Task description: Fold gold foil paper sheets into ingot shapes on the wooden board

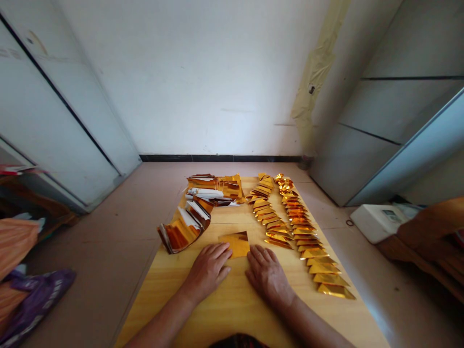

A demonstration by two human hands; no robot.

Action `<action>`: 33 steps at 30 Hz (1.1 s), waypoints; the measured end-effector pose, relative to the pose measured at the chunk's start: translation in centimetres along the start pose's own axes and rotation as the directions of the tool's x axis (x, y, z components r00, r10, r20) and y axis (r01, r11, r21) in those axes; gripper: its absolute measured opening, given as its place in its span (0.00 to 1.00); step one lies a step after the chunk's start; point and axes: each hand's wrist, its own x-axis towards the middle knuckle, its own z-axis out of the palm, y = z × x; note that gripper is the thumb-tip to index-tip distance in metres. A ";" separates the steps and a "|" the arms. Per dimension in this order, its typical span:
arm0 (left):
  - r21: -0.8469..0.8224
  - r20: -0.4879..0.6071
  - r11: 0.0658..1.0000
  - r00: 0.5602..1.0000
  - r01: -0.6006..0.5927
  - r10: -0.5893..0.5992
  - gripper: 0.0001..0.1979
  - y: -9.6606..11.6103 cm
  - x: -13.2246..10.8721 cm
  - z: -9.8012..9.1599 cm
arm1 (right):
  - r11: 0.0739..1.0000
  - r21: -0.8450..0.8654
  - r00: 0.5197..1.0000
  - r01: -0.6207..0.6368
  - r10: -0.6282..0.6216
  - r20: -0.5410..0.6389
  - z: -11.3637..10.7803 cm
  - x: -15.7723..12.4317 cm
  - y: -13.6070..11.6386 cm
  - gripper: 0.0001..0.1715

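Note:
A sheet of shiny gold foil paper (235, 245) lies flat on the wooden table (232, 299), between my two hands. The fingertips of my left hand (210, 265) rest at its left edge, fingers stretched out. At its right edge lies my right hand (268, 270), flat with the fingers extended. Beyond my left hand are a curled stack of gold foil sheets (183, 229) and a larger bundle of sheets (217, 187) showing white undersides. Folded gold foil pieces stand in two overlapping rows, an inner row (268, 212) and a longer outer row (304, 237) along the right edge.
A white wall (203, 87) with a dark baseboard rises behind the table. Grey cabinets (384, 106) stand at the right, near a white box (379, 222). On the left are a pale door panel (65, 106) and a purple bag (43, 295) on the floor.

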 end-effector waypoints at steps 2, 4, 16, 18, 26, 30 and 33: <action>-0.001 -0.008 1.000 1.000 0.019 -0.019 0.14 -0.1 0.4 0.0 | 1.000 0.002 1.000 -0.003 0.003 0.008 0.0 0.0 0.0 0.21; 0.009 -0.021 1.000 0.999 0.028 -0.027 0.11 -0.2 0.9 0.1 | 1.000 0.003 1.000 -0.008 0.008 0.016 0.0 0.0 0.0 0.21; 0.103 -0.191 0.990 0.975 -0.099 0.117 0.09 -0.4 1.7 0.7 | 0.999 0.001 0.995 -0.037 0.037 0.088 -1.8 1.8 -0.2 0.09; 0.096 -0.201 0.989 0.971 -0.112 0.130 0.11 -0.6 1.8 0.9 | 0.999 -0.020 0.998 -0.026 0.027 0.054 -1.6 2.3 -0.2 0.09; 0.021 -0.224 0.994 0.969 -0.103 0.105 0.10 -1.1 2.1 1.3 | 0.999 -0.040 0.999 -0.005 0.007 0.046 -0.7 3.4 0.0 0.08; -0.029 -0.194 1.000 0.981 -0.011 0.005 0.11 -1.0 2.7 1.0 | 0.993 0.086 0.996 -0.076 0.071 0.057 -0.1 4.0 0.5 0.10; -0.068 -0.187 0.994 0.978 0.085 -0.096 0.12 -1.2 3.4 1.4 | 0.961 0.202 0.981 -0.187 0.171 0.095 0.1 5.1 0.8 0.10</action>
